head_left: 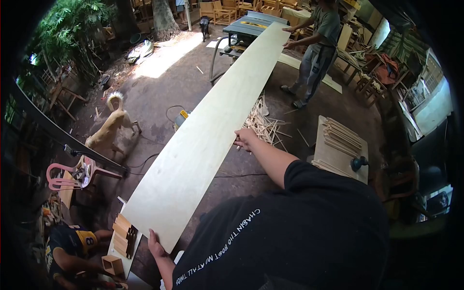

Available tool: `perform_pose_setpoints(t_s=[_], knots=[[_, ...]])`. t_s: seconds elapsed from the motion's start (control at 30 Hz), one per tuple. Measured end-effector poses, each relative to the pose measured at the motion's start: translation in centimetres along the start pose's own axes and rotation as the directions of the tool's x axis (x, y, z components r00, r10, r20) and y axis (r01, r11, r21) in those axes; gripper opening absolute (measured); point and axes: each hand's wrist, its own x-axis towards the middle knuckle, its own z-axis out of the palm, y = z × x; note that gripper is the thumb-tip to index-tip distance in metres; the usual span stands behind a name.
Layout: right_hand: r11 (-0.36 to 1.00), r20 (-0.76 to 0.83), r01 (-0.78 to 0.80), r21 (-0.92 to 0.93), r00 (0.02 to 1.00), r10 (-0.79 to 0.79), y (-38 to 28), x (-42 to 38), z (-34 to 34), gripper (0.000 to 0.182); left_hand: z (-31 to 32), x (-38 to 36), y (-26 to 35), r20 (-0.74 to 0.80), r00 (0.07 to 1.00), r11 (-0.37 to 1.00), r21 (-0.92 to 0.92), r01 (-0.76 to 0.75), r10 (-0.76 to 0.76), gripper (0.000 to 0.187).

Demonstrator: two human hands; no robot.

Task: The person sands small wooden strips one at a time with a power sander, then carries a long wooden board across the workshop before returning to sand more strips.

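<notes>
A long pale plywood sheet (193,130) stretches from near my body up to the table saw (251,26). My left hand (157,245) grips its near end, thumb on top and the other fingers hidden beneath. Farther along the right edge, my right hand (245,139) holds the sheet, its fingers curled under the edge. At the far end, a standing co-worker (324,34) has both hands on the same sheet. Beneath the sheet's right edge, a heap of thin wood strips (266,123) lies on the floor.
A tan dog (113,126) stands at left, near a pink plastic chair (72,176). Another person (72,251) crouches at lower left beside stacked wooden pieces (123,237). A board with strips (338,145) lies at right. A black dog (205,28) is farther back. Cords cross the floor.
</notes>
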Motion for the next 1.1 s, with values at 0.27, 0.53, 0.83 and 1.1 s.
perform_pose_setpoints(t_s=[0.27, 0.53, 0.83, 1.1], knots=[[1.000, -0.008, -0.022, 0.019, 1.000, 0.023, 0.7, 0.2, -0.2, 0.023, 2.5, -1.8, 0.8, -0.074, 0.996, 0.994, 0.096, -0.052, 0.059, 0.058], [0.998, -0.047, 0.007, 0.057, 0.999, -0.005, 1.2, 1.5, -0.3, 0.017, 2.1, -1.9, 0.5, -0.079, 0.993, 0.988, 0.132, -0.079, 0.090, 0.060], [0.998, -0.050, 0.011, 0.067, 0.999, -0.008, 1.0, 1.8, -0.3, 0.016, 3.8, -3.1, 2.2, -0.048, 0.999, 0.990, 0.138, -0.004, 0.011, 0.064], [0.999, -0.093, 0.017, 0.038, 0.996, -0.013, 1.2, 2.1, -0.4, 0.018, 4.6, -3.7, 2.3, -0.117, 0.989, 0.972, 0.226, -0.068, 0.096, 0.062]])
